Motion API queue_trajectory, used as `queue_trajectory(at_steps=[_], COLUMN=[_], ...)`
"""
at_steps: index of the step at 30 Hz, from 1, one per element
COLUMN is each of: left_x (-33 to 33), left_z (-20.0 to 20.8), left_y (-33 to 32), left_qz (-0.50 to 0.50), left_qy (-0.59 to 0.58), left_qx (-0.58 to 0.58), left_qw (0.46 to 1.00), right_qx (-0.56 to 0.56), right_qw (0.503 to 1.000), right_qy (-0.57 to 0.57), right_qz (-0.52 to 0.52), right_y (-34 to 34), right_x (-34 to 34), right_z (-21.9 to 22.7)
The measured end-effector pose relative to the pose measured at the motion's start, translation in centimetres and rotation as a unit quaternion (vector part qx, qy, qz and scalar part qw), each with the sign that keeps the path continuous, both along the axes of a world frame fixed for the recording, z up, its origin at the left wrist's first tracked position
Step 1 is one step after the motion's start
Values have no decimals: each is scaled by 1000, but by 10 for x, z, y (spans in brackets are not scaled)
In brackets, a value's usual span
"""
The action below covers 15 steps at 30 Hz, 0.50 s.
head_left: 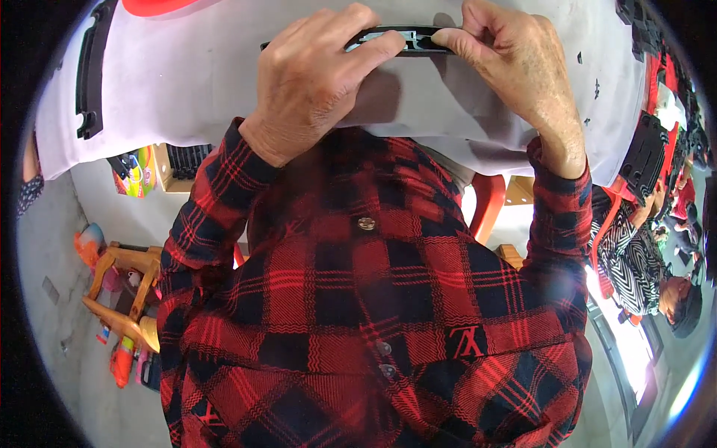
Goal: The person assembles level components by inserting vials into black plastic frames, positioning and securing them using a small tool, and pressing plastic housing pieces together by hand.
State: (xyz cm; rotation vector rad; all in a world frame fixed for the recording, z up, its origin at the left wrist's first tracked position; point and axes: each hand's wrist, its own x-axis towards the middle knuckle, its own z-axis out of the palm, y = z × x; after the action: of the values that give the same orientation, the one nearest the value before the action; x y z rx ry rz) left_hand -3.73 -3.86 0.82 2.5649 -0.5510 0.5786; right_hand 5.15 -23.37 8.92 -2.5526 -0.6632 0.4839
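A long, narrow black plastic strip [418, 51] with a pale, shiny inner face lies crosswise at the far edge of the view, over the cloth-covered table [224, 82]. My left hand [314, 82] grips its left part, thumb along the near side and fingers behind. At its right end, my right hand [523, 67] is closed, the thumb pressing on the strip and the fingers curled. Whether a small piece sits under that thumb is hidden. On the table's left lies a similar black strip [90, 75].
Small black bits [596, 89] are scattered right of my right hand. A red round object [158, 6] shows at the top. Black plastic parts [646, 153] are piled at the right, near another seated person [635, 254]. A wooden stool [123, 295] stands lower left; a red chair [488, 205] is beneath me.
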Motion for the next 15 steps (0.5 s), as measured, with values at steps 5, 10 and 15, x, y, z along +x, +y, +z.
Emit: queue_trajectory(at_steps=[5, 10, 15], left_x=[1, 2, 2], left_z=[0, -16, -12], left_y=[0, 2, 1], left_qz=[-9, -2, -4], left_qy=[-10, -60, -53], left_qx=[-18, -35, -38], left_qw=[1000, 998, 998], right_qx=[-4, 17, 22], right_qw=[1000, 999, 999], right_qy=[2, -35, -13], right_qz=[5, 34, 27], right_y=[-2, -8, -11], right_x=[2, 3, 3], right_z=[-1, -12, -9])
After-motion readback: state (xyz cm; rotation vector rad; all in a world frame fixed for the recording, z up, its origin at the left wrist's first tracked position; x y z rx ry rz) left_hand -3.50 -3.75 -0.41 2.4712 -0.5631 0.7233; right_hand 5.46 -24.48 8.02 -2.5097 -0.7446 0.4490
